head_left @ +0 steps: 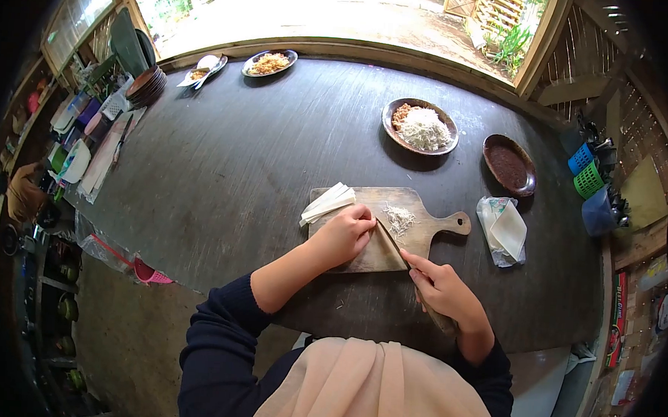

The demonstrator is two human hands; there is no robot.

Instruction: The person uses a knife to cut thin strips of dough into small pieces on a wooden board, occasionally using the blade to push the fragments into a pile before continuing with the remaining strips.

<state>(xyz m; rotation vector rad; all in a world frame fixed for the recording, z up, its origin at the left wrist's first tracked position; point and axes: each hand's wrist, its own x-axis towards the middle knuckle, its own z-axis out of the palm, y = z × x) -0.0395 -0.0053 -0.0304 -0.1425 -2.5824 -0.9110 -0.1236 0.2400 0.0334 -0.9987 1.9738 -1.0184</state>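
A wooden cutting board (pixel 423 212) with a handle lies on the dark table. My left hand (pixel 344 233) is closed over its middle, fingers bent beside the blade; what they press is mostly hidden. My right hand (pixel 444 289) grips a knife (pixel 393 245), whose tip points up and left toward my left fingertips. Just right of the blade sits a small heap of thin white shreds (pixel 400 219). White strips (pixel 329 201) lie at the board's upper left corner, beyond my left hand.
Past the board stands a plate (pixel 389 127) heaped with white shreds and brown food. At right are an oval brown dish (pixel 509 164) and a plastic packet (pixel 503 231). More plates of food (pixel 270 62) and stacked dishes (pixel 145 87) line the back left. Colored baskets (pixel 588 178) stand far right.
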